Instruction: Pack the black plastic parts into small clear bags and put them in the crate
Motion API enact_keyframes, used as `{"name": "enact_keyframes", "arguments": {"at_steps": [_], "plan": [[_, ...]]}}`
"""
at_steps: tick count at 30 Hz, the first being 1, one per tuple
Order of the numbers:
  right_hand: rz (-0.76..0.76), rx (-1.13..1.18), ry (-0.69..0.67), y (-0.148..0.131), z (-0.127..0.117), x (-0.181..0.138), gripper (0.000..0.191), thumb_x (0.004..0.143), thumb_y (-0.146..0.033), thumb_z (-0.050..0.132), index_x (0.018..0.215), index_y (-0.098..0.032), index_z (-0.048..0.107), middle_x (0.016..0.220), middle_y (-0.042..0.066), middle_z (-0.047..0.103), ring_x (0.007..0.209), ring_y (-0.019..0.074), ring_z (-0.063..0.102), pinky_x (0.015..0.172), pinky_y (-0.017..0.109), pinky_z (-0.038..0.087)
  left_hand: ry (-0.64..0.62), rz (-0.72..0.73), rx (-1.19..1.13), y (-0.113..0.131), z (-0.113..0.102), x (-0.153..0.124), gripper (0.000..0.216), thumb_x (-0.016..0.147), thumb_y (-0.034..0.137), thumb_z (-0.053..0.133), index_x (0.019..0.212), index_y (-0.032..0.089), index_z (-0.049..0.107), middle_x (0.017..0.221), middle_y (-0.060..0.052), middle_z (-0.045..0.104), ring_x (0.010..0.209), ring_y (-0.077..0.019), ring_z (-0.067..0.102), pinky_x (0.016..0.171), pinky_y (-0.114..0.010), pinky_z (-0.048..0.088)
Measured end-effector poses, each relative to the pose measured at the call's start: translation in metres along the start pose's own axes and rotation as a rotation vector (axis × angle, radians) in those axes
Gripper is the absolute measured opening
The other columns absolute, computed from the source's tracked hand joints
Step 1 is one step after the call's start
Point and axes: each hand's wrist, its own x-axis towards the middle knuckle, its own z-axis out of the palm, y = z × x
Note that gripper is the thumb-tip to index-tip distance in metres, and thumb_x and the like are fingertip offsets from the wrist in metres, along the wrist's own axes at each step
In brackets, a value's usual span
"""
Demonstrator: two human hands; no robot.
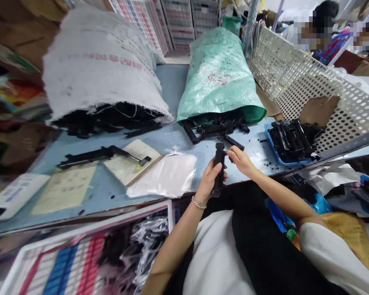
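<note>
My left hand (209, 178) is wrapped round a long black plastic part (219, 168), held upright above the front edge of the blue table (169, 141). Close to the upper end of that part, my right hand (238, 159) has its thumb and fingers pinched together; what they grip, if anything, is too small to name. Just beyond the hands, similar black parts (213, 129) spill from the mouth of a green woven sack (218, 78). A blue tray (272, 143) heaped with more black parts stands to the right of my right hand.
On the left, a white woven sack (101, 61) spills black pieces. A notebook (135, 162), a plastic sheet (166, 176) and a longer black part (87, 155) lie before it. A perforated white basket (313, 86) borders the right. Below sits a striped crate (70, 262). People are in the background.
</note>
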Motion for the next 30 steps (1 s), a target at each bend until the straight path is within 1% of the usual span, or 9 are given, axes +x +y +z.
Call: {"name": "enact_keyframes", "arguments": {"at_steps": [4,8,11,14,16,19,24,27,30], "plan": [[-0.215,-0.185,-0.071,-0.006,0.012,-0.035,0.042,0.103,-0.051,0.037,0.089,-0.019,0.060,0.082,0.006,0.065,0.077,0.0193,0.058,0.071,0.032,0.044,0.139,0.005,0.013,-0.003,-0.002,0.013,0.049,0.085,0.062,0.059,0.098,0.015,0.064,0.083,-0.004,0.069,0.071,-0.0146,0.067,0.064,-0.025,0.053],[-0.415,-0.335,-0.140,-0.002,0.026,-0.048,0.043,0.104,-0.045,0.037,0.082,-0.018,0.062,0.081,0.009,0.067,0.078,0.0218,0.059,0.072,0.034,0.043,0.147,-0.004,0.052,-0.006,-0.009,0.023,0.049,0.086,0.060,0.060,0.107,0.015,0.062,0.081,-0.005,0.072,0.075,-0.0191,0.071,0.069,-0.029,0.055],[-0.250,-0.288,-0.160,0.018,0.022,-0.020,0.042,0.107,-0.039,0.032,0.088,-0.020,0.064,0.084,0.006,0.067,0.080,0.0190,0.060,0.076,0.031,0.045,0.191,0.037,0.208,-0.021,-0.020,0.037,0.048,0.092,0.054,0.051,0.118,0.014,0.061,0.098,-0.011,0.075,0.097,-0.0259,0.071,0.086,-0.039,0.055],[-0.008,-0.454,0.010,0.047,0.009,0.023,0.032,0.100,-0.040,0.051,0.118,-0.016,0.062,0.116,0.015,0.066,0.108,0.0276,0.058,0.093,0.039,0.045,0.251,0.084,0.556,-0.045,-0.031,0.051,0.046,0.096,0.038,0.043,0.132,0.013,0.058,0.131,-0.015,0.066,0.126,-0.0283,0.058,0.109,-0.045,0.044],[0.119,-0.549,0.036,0.066,0.002,0.041,0.051,0.091,-0.034,0.065,0.135,-0.010,0.053,0.128,0.023,0.060,0.119,0.0344,0.053,0.099,0.047,0.043,0.272,0.095,0.800,-0.057,-0.033,0.056,0.048,0.095,0.029,0.041,0.139,0.013,0.054,0.142,-0.016,0.057,0.135,-0.0295,0.050,0.117,-0.049,0.035],[0.276,-0.391,-0.028,0.079,0.001,0.039,0.047,0.089,-0.025,0.063,0.132,-0.006,0.053,0.117,0.021,0.066,0.109,0.0320,0.060,0.094,0.045,0.047,0.297,0.141,1.014,-0.061,-0.025,0.061,0.048,0.093,0.027,0.046,0.138,0.013,0.056,0.146,-0.017,0.052,0.140,-0.0327,0.041,0.121,-0.053,0.026],[0.144,0.143,0.024,0.045,0.011,0.000,0.041,0.096,-0.038,0.053,0.133,-0.019,0.052,0.117,0.011,0.066,0.099,0.0220,0.065,0.085,0.036,0.053,0.146,0.221,0.619,-0.026,0.000,0.066,0.072,0.097,0.045,0.048,0.158,0.018,0.021,0.158,-0.014,0.038,0.146,-0.0270,0.037,0.121,-0.044,0.031],[-0.057,0.065,0.104,0.025,0.006,0.004,0.033,0.100,-0.043,0.046,0.119,-0.019,0.059,0.105,0.010,0.064,0.097,0.0229,0.061,0.087,0.039,0.051,0.114,0.170,0.387,-0.001,0.007,0.062,0.074,0.096,0.052,0.049,0.159,0.025,0.019,0.156,-0.010,0.042,0.137,-0.0261,0.048,0.113,-0.039,0.042],[-0.176,-0.165,0.225,0.025,-0.004,0.031,0.036,0.101,-0.048,0.041,0.112,-0.018,0.058,0.104,0.013,0.060,0.099,0.0271,0.055,0.090,0.046,0.047,0.027,0.040,0.266,0.013,0.004,0.052,0.079,0.092,0.057,0.056,0.157,0.025,0.025,0.129,-0.010,0.063,0.104,-0.0246,0.066,0.091,-0.037,0.055]]}}
